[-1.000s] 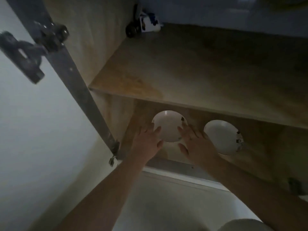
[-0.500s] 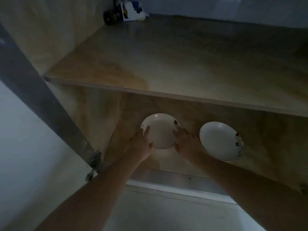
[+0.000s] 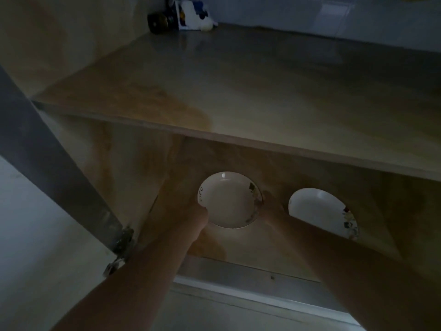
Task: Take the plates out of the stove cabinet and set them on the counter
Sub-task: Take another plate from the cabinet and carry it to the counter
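Observation:
Two white plates with small dark markings lie on the bottom shelf of a dim wooden cabinet. The left plate [image 3: 229,201] sits between my hands. My left hand [image 3: 188,211] grips its left rim and my right hand [image 3: 270,209] holds its right rim; the fingers are mostly lost in shadow. The right plate [image 3: 319,211] lies beside it, partly covered by my right forearm, and no hand touches it.
A wooden middle shelf [image 3: 238,96] juts out above the plates. At its back left stand a dark round object [image 3: 158,21] and a white package [image 3: 193,19]. The open cabinet door with its hinge [image 3: 121,244] is on the left. A pale sill [image 3: 250,292] runs along the cabinet's front.
My hands have reached farther in and now hold the left plate by both rims. The view has moved closer and lower towards the bottom shelf.

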{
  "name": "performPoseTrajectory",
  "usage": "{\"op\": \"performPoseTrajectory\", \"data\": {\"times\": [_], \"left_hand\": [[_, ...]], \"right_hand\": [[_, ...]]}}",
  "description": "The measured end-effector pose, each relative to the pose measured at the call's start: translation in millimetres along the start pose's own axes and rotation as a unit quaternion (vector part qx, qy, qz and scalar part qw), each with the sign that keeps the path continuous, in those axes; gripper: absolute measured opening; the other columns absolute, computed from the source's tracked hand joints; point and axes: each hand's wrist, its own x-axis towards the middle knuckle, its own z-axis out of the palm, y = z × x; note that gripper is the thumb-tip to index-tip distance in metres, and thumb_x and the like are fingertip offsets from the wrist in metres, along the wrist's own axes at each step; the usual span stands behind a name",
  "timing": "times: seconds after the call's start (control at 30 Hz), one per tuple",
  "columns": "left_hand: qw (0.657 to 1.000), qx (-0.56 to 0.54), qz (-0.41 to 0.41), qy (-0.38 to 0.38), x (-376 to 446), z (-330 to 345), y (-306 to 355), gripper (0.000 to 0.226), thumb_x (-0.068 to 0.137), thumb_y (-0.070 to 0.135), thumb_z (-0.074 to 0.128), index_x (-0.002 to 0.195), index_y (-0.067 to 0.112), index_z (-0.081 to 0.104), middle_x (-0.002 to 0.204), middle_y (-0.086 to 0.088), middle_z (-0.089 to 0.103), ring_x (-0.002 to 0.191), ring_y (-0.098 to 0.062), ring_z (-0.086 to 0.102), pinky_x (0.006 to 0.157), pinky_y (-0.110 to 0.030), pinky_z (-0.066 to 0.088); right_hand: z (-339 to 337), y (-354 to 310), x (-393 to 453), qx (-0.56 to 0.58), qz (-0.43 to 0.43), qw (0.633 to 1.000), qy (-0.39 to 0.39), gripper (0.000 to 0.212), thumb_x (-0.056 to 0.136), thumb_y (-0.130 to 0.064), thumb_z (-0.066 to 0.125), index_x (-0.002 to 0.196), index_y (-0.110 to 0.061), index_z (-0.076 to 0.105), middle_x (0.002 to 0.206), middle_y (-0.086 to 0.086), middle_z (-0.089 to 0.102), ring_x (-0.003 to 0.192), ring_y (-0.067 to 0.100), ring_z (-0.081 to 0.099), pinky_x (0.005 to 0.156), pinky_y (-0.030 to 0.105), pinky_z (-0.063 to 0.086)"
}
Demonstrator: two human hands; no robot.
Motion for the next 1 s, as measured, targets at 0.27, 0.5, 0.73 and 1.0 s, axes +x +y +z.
{"op": "performPoseTrajectory", "data": {"times": [0.27,0.5,0.73,1.0], "left_hand": [[0.969,-0.216,-0.119,-0.026,1,-7,-1,0.037,0.103,0.007,0.037,0.139,0.014,0.045,0.135,-0.016,0.054,0.117,-0.032,0.055,0.079,-0.037,0.052],[0.938,-0.274,-0.207,-0.045,-7,-9,-8,0.037,0.100,0.001,0.041,0.136,0.002,0.047,0.141,-0.019,0.049,0.130,-0.034,0.047,0.098,-0.047,0.043],[0.937,-0.316,-0.148,0.021,-20,1,-16,0.043,0.095,-0.005,0.046,0.134,0.011,0.054,0.135,-0.015,0.057,0.117,-0.032,0.056,0.084,-0.044,0.056],[0.961,-0.274,-0.045,-0.011,-42,-10,-15,0.062,0.089,-0.014,0.039,0.131,0.029,0.052,0.128,-0.006,0.055,0.105,-0.026,0.053,0.054,-0.034,0.053]], "right_hand": [[-3,6,4,0.022,-0.050,0.997,-0.048,0.028,0.095,-0.020,0.060,0.120,-0.007,0.064,0.120,0.014,0.065,0.111,0.028,0.059,0.073,0.016,0.035],[-1,11,-17,0.167,-0.039,0.983,-0.066,0.006,0.082,-0.027,0.064,0.084,-0.031,0.069,0.085,-0.013,0.072,0.086,0.016,0.069,0.070,0.028,0.059],[-1,18,-39,0.268,-0.021,0.959,-0.089,0.016,0.082,-0.008,0.070,0.085,-0.023,0.072,0.087,0.000,0.075,0.082,0.014,0.072,0.061,0.027,0.060],[-4,28,-63,0.301,0.003,0.947,-0.109,0.046,0.079,0.008,0.063,0.118,-0.016,0.059,0.113,0.004,0.065,0.099,0.021,0.066,0.062,0.031,0.060]]}}
